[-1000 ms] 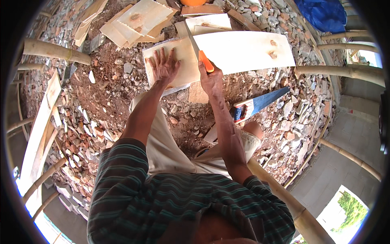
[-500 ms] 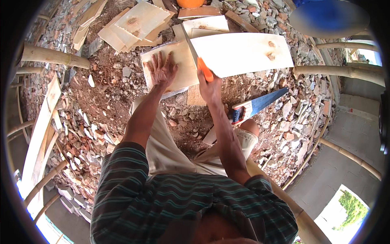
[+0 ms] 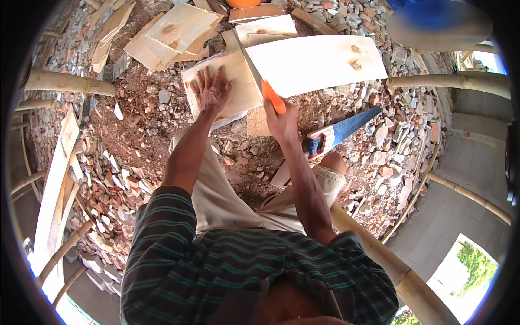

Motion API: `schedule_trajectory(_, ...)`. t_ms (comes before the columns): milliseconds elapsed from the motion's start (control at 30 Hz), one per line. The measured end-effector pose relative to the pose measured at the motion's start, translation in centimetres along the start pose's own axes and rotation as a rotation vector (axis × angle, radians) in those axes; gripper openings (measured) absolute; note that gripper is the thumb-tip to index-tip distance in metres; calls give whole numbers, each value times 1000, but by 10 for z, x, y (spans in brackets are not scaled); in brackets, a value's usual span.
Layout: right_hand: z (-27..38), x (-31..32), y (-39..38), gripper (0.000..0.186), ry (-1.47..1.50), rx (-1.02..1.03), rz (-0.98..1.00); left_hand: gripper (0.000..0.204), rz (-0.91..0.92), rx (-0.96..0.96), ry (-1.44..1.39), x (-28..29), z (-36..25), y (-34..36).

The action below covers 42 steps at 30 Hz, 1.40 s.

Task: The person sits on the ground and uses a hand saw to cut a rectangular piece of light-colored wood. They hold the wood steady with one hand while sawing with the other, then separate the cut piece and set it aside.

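Note:
A pale wooden board (image 3: 319, 66) lies across the ground ahead of me, bright in the sunlight on its right part. My left hand (image 3: 210, 93) rests flat with fingers spread on the board's shaded left section (image 3: 241, 89). In my right hand (image 3: 283, 118) is the orange handle of a handsaw (image 3: 273, 96); my fingers are wrapped round it. Its narrow blade slants away from me across the board, along the line between the shaded and bright parts. A second handsaw (image 3: 351, 129), with a blue blade and patterned handle, lies on the rubble right of my right forearm.
Several cut board pieces (image 3: 176, 30) are stacked at the far left. An orange rounded object (image 3: 244, 2) shows at the far edge. Bamboo poles (image 3: 70, 82) stand on both sides, and long planks (image 3: 56, 179) lean at the left. Broken brick and stone rubble (image 3: 401, 146) covers the ground.
My right hand and the orange-handled saw have shifted slightly toward me along the board. My left hand stays pressed on the wood. The whole view has tilted a little.

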State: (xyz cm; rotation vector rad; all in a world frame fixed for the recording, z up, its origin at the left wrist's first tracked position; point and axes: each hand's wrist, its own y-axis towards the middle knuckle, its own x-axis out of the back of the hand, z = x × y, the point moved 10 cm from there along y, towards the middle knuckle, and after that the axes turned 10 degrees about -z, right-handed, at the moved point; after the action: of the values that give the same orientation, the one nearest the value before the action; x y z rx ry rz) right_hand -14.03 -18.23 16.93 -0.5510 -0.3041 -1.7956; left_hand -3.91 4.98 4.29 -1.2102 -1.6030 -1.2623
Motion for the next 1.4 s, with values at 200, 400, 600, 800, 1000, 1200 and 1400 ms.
schedule_trajectory(200, -8, 51, -62, 31, 93, 162, -118, 68, -76, -30, -53, -1, 2, 4)
schedule_trajectory(400, -15, -19, 31, 27, 56, -89, 11, 68, -21, -12, -17, 3, 1, 2)
schedule_trajectory(600, -11, 54, -60, 22, 139, 53, -168, 69, -71, -14, -79, 0, 2, -4)
schedule_trajectory(800, -6, -8, 22, 32, 24, -69, 8, 68, -42, -6, -84, 2, -1, 0)
schedule_trajectory(1000, 10, 54, -45, 32, 41, 201, -116, 69, -62, -22, -72, 0, 1, 1)
schedule_trajectory(1200, -14, -2, -5, 31, 60, -11, 38, 69, -81, -23, -66, -3, 0, 0)
schedule_trajectory(1400, -8, 21, -21, 28, 22, 5, -28, 70, -93, -38, -98, 2, -2, 4)
